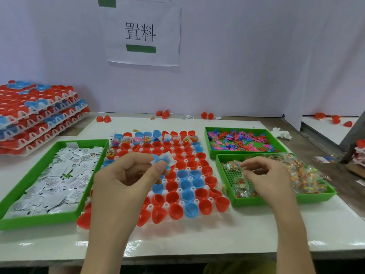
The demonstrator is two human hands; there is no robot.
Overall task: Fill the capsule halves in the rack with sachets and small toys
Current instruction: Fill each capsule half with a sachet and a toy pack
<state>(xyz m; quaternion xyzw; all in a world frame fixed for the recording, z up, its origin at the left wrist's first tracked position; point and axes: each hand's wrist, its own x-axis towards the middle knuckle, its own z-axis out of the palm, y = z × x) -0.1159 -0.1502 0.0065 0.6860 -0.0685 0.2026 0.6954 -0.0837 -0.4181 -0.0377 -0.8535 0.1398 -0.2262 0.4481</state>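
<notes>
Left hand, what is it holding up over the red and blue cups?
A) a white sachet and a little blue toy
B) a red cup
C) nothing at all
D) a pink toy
A: the left hand pinches a white sachet together with a blue toy in its fingers.

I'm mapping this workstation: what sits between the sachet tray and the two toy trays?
The rack of red and blue capsule halves, in the head view. The left hand, pinching a sachet and blue toy, hovers above it.
</notes>
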